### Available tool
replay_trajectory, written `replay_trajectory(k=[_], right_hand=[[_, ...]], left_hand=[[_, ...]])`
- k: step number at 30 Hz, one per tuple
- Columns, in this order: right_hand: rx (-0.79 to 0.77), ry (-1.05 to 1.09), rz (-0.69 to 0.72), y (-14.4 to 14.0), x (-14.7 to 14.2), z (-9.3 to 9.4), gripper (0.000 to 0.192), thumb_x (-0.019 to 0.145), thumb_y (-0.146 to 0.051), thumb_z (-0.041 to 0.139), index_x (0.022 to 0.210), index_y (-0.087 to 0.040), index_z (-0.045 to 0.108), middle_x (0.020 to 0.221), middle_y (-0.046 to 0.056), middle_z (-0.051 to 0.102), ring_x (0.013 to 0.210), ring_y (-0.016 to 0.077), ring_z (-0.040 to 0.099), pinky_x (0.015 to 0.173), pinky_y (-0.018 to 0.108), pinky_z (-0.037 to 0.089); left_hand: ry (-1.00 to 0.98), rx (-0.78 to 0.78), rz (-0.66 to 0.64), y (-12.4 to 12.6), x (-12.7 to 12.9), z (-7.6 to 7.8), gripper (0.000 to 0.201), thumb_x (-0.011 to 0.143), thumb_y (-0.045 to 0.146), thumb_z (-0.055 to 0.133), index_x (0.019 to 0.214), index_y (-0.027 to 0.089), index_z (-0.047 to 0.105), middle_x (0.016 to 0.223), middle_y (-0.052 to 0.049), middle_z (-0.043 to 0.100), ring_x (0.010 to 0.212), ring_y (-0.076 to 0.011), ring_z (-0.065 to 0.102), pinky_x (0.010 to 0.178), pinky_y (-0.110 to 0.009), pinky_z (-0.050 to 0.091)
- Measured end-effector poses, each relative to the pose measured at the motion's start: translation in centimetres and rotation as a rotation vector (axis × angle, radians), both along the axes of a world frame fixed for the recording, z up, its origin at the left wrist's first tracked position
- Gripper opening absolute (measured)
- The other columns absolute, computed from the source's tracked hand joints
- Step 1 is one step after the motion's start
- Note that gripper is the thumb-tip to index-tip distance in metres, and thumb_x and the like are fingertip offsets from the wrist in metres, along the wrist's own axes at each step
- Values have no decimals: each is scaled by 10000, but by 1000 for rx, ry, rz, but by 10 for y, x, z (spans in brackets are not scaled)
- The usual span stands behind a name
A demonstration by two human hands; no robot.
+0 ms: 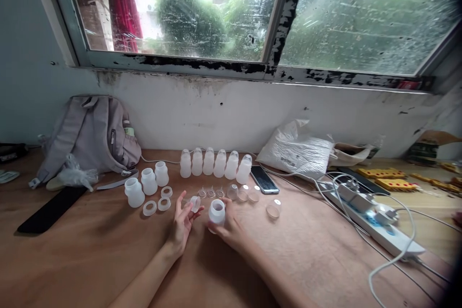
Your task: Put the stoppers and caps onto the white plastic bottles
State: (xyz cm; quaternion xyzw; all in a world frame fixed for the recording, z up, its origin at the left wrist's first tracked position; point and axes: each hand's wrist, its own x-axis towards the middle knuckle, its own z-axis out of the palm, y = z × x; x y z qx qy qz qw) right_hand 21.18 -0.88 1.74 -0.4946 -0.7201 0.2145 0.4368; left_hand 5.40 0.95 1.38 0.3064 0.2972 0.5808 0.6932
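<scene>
My left hand (183, 227), loosely curled, holds a small translucent piece (195, 203); my right hand (232, 227) wraps around an uncapped white bottle (217, 212), mouth upward. Left of my hands stand 3 uncapped bottles (149, 183); beyond my hands, 6 capped bottles (208, 162) line the counter (306, 255).

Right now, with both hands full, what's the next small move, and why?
Probably bring the small translucent plastic piece in the left hand over the white frosted bottle in the right hand: its mouth is open, the piece is close by, and the six capped white bottles behind suggest a top goes on.
</scene>
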Motion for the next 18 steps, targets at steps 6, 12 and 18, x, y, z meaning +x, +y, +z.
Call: replay_trajectory(k=[6, 12, 18], right_hand=[[9, -182, 11, -2, -1, -11, 391, 677, -335, 627, 1011, -202, 474, 923, 60, 554, 831, 222, 514, 719, 327, 413], [5, -383, -109, -3, 12, -3, 482, 696, -410, 602, 1136, -254, 482, 933, 57, 546, 865, 227, 492, 752, 340, 400], [81, -456, -162, -1, 18, -6, 588, 631, -384, 679, 1176, -284, 484, 878, 56, 518, 832, 224, 466, 755, 344, 405]], left_hand=[[-42, -65, -19, 1, 0, 1, 404, 744, 290, 583, 1123, 224, 459, 979, -40, 605, 867, -148, 580, 812, -275, 418], [104, -36, -73, 0, 3, 0, 307, 696, 352, 626, 943, 178, 573, 902, -34, 596, 708, -114, 542, 640, -225, 411], [343, 42, -21, -4, 4, 0, 354, 648, 359, 669, 933, 173, 574, 822, -22, 584, 678, -113, 499, 613, -214, 378]])
